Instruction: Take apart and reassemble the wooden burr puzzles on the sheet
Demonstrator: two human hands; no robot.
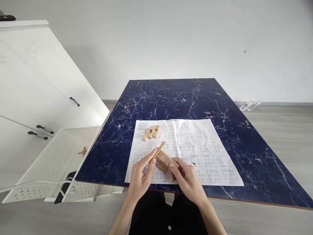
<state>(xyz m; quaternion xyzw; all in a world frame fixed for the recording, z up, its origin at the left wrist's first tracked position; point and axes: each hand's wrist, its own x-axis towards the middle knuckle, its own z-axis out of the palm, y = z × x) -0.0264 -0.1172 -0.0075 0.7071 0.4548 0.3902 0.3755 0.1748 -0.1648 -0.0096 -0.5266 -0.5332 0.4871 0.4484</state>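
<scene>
My left hand pinches a slim wooden puzzle stick between thumb and fingers, its upper end pointing away from me. In my right hand are other wooden puzzle pieces, which touch the stick and form a small open frame. My fingers hide part of the joints, so I cannot tell how far they interlock. Beneath both hands lies a creased white instruction sheet printed with rows of small diagrams. On its upper left rests a cluster of notched light wooden pieces, apart from my hands.
The sheet lies on a dark blue marbled table. A white cabinet stands at the left, above a white perforated basket holding a small wooden piece and a cable. Clear bottles are on the floor at right.
</scene>
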